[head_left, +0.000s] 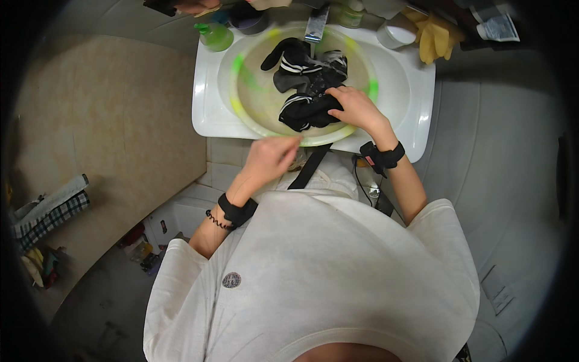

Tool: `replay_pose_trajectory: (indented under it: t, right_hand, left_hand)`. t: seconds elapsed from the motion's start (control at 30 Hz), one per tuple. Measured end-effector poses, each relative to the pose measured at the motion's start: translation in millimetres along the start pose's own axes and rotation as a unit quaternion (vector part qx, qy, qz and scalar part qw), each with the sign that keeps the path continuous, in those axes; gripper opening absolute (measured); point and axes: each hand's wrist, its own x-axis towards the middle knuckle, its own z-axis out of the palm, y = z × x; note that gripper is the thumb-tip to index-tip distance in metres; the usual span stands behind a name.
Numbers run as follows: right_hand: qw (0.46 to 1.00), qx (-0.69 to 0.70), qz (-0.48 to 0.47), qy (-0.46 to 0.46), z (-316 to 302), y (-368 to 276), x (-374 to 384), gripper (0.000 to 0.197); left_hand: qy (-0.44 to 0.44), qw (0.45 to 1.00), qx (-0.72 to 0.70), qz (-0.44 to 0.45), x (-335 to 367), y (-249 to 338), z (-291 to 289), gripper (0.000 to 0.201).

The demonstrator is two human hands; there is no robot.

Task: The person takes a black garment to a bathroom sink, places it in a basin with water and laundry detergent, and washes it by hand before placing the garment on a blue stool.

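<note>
A wet black garment (316,108) with white-striped bands lies bunched in a pale round basin (245,114) with green and yellow patches on its rim. The basin sits in a white sink (208,114). Water runs from the metal faucet (316,25) onto the cloth. My right hand (356,108) grips the garment's right side, thumb and fingers pressed into the fabric. At the basin's near rim is my left hand (272,158), fingers curled in and slightly blurred. Whether it holds anything is hidden.
Behind the basin stand a green pump bottle (216,37), a dark bowl (248,19) and a white cup (396,32). Yellow rubber gloves (435,36) hang at the back right, beside a white tube (499,29). A checked cloth (54,220) hangs at far left.
</note>
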Motion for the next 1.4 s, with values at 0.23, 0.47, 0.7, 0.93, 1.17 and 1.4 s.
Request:
replay_pose_trajectory:
  t: [0.23, 0.47, 0.7, 0.93, 1.17, 1.4]
  right_hand:
    - [0.994, -0.043, 0.08, -0.066, 24.0, -3.4, 18.4, 0.041]
    - [0.985, -0.059, 0.158, -0.03, 39.1, -20.8, 17.5, 0.028]
    - [0.978, 0.016, 0.179, 0.105, 42.9, -44.3, 4.3, 0.034]
    - [0.931, -0.084, 0.288, 0.206, 42.0, -82.3, -2.9, 0.033]
    - [0.849, -0.079, 0.382, 0.357, 56.3, -86.5, -0.6, 0.045]
    - [0.813, -0.052, 0.396, 0.424, 59.7, -90.9, 0.3, 0.057]
  left_hand:
    - [-0.002, 0.998, 0.061, -0.01, 29.7, -67.2, -3.7, 0.019]
    - [-0.003, 0.999, -0.037, -0.033, 35.9, -79.2, -2.4, 0.024]
    - [-0.016, 0.991, -0.131, 0.003, 47.1, -110.4, -17.5, 0.021]
    - [-0.041, 0.996, -0.066, 0.035, 52.4, -139.0, -21.8, 0.025]
    - [-0.045, 0.994, -0.086, 0.048, 51.6, -143.7, -19.6, 0.026]
    - [-0.032, 0.997, -0.067, 0.016, 49.8, -147.1, -16.2, 0.022]
